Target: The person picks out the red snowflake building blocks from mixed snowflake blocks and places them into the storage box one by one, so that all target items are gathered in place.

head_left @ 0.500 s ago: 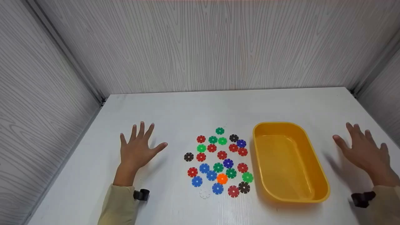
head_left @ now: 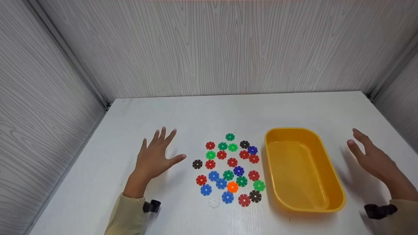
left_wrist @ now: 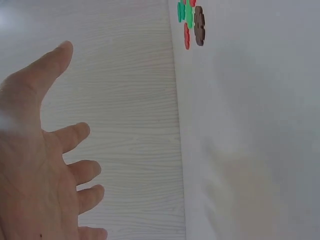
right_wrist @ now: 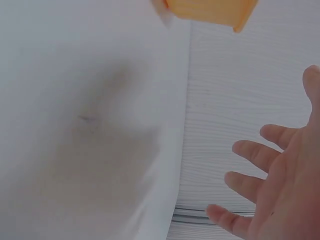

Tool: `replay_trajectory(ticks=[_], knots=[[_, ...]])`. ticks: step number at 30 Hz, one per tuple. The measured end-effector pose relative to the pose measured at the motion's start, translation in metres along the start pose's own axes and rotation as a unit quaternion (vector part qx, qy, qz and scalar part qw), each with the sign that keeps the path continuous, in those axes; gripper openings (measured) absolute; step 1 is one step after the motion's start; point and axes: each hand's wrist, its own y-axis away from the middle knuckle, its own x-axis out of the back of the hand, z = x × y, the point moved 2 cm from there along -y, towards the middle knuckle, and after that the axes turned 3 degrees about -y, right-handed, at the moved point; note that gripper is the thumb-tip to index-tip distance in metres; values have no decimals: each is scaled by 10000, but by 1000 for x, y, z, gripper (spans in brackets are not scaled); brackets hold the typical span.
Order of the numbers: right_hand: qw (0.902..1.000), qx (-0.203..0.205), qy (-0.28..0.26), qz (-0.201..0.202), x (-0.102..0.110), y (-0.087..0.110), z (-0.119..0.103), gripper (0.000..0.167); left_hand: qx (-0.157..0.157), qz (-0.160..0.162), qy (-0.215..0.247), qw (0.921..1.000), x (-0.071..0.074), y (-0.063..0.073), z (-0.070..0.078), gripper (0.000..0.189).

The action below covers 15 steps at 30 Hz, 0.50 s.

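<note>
Flat, notched plastic discs in red, blue, green, black, orange and white lie scattered over the middle of the table, among them an orange disc and a clear-white disc. Left of them my left hand hovers with fingers spread, holding nothing; a black disc is nearest to it. A yellow tray stands right of the discs with nothing in it. Beyond its right side, my right hand is held above the table, fingers extended and palm bare in the right wrist view.
The white table meets a wood-grain panel at the back, with more panels on the left and right. Black straps sit at both wrists, below beige sleeves.
My left hand has moved right, closer to the discs. The right hand has turned so its fingers overlap more in the head view. Discs and tray stay where they were.
</note>
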Motion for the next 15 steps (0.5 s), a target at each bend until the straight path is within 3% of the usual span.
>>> replay_trajectory(ticks=[4,10,15], knots=[[9982,259,-514,-156,-5,2,-4,74,-147,39,149,9998,-1,2,8,89],[9932,691,-845,-399,-10,7,-2,64,-347,15,380,9987,-6,3,18,85],[9883,669,-1202,-661,-13,10,-1,59,-531,48,603,9968,-11,4,25,78]])
